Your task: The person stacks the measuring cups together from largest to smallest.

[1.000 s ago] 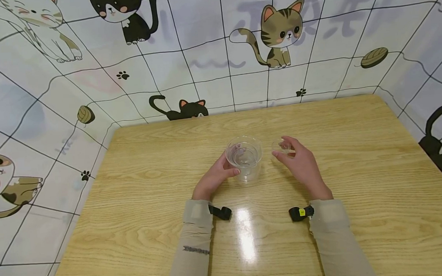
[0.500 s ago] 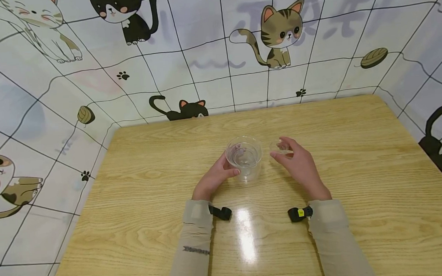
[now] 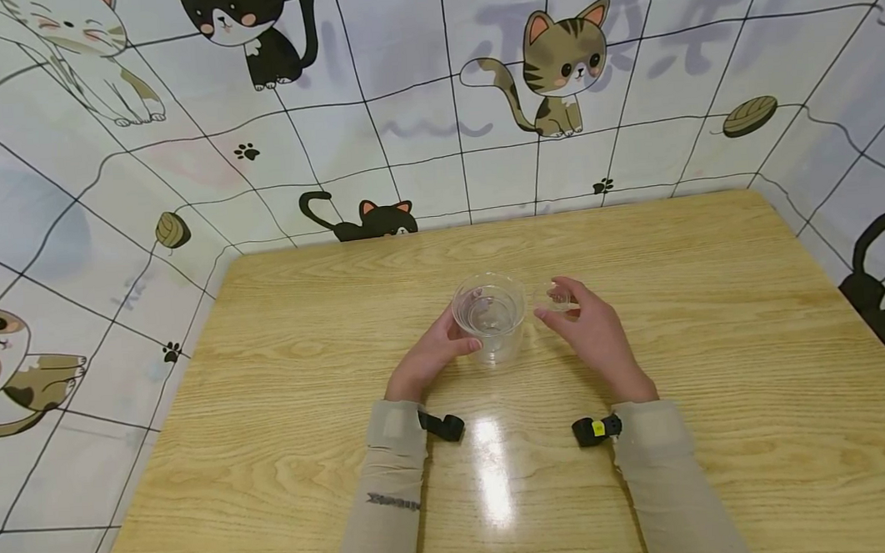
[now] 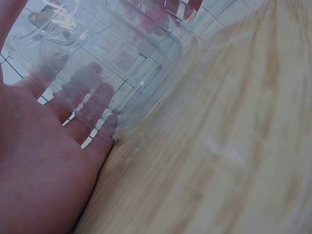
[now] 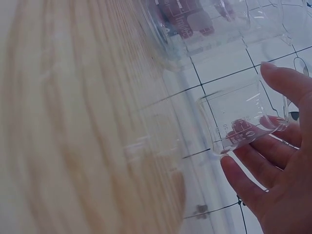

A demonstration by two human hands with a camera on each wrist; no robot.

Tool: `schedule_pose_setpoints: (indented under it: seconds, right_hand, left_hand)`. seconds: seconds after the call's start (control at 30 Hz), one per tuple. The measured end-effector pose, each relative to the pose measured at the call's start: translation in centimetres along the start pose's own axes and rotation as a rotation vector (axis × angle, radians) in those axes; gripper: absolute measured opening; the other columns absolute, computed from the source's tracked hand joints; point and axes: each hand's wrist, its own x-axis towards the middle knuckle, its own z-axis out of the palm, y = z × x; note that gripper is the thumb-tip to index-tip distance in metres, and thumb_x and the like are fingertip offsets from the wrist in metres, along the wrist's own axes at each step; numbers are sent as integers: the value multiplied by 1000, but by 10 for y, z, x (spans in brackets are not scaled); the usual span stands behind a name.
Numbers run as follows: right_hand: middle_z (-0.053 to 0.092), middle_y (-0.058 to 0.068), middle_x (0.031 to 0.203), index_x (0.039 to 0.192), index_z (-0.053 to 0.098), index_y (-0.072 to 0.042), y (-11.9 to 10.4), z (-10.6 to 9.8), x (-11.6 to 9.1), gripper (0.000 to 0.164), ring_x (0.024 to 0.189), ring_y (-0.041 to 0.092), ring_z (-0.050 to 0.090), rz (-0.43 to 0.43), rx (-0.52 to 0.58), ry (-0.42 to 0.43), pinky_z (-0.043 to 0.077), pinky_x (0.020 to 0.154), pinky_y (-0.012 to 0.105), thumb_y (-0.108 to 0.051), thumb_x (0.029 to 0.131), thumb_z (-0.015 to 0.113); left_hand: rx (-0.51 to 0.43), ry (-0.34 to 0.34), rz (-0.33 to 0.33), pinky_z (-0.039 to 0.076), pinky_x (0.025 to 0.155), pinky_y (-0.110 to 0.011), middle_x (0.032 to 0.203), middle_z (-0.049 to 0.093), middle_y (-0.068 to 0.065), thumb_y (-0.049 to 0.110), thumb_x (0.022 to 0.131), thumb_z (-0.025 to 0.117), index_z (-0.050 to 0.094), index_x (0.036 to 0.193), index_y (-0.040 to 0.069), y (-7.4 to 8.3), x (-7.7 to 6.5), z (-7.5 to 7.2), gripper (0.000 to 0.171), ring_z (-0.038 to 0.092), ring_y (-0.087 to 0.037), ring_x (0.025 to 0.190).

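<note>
A large clear beaker (image 3: 497, 347) stands on the table, gripped from its left by my left hand (image 3: 433, 354). In the left wrist view the fingers show through the wall of the large beaker (image 4: 122, 63). Rings show inside its rim in the head view; whether they are liquid or a nested vessel I cannot tell. Just right of it, my right hand (image 3: 592, 327) pinches a small clear beaker (image 3: 559, 298) between thumb and fingers. White printed marks show on the small beaker (image 5: 236, 119) in the right wrist view, where it looks raised off the table.
The wooden table (image 3: 271, 452) spreads around both hands. Behind it and at both sides hangs a white grid backdrop (image 3: 421, 152) with cartoon cats. Black wrist cameras sit at the left cuff (image 3: 445, 427) and right cuff (image 3: 595, 430).
My right hand has moved a little left with the small beaker, closer to the large beaker. My left hand and the large beaker have stayed in place.
</note>
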Motion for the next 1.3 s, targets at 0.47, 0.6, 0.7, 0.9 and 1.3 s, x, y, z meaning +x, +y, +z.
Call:
schedule_pose_setpoints:
  seconds: [0.47, 0.6, 0.7, 0.9, 1.3]
  right_hand:
    - [49, 2, 125, 136, 34, -22, -1, -6, -1, 75, 106, 27, 51, 17, 20, 21, 42, 86, 43, -60, 75, 55]
    - [50, 4, 123, 136, 35, -20, -2, -9, -2, 74, 107, 26, 50, -2, 35, 43, 41, 88, 43, -59, 76, 56]
    - [51, 3, 121, 135, 37, -20, -2, -10, -1, 74, 108, 24, 49, -13, 40, 61, 40, 89, 42, -60, 76, 56]
    - [51, 3, 118, 134, 38, -18, -5, -13, -1, 73, 109, 23, 47, -42, 50, 92, 39, 90, 43, -58, 76, 56]
    - [51, 2, 117, 133, 40, -17, -13, -16, -4, 70, 110, 24, 46, -95, 68, 171, 39, 89, 42, -53, 77, 59]
  left_hand:
    - [27, 32, -6, 28, 101, -35, 142, 27, 12, 41, 71, 71, 18, 139, 38, -27, 7, -9, 87, 30, -11, 128]
    - [33, 31, 2, 27, 101, -36, 142, 27, 12, 41, 72, 71, 18, 139, 38, -27, 7, -9, 86, 29, -12, 128]
    - [36, 35, -3, 27, 102, -35, 142, 26, 12, 42, 71, 71, 18, 139, 38, -26, 7, -8, 87, 29, -11, 128]
    - [29, 17, -30, 27, 102, -35, 144, 25, 7, 41, 72, 71, 15, 142, 32, -8, 1, -4, 90, 28, -15, 129]
    - [26, -4, -25, 27, 102, -34, 145, 22, 4, 41, 73, 70, 12, 143, 27, 0, -2, -2, 92, 26, -17, 130]
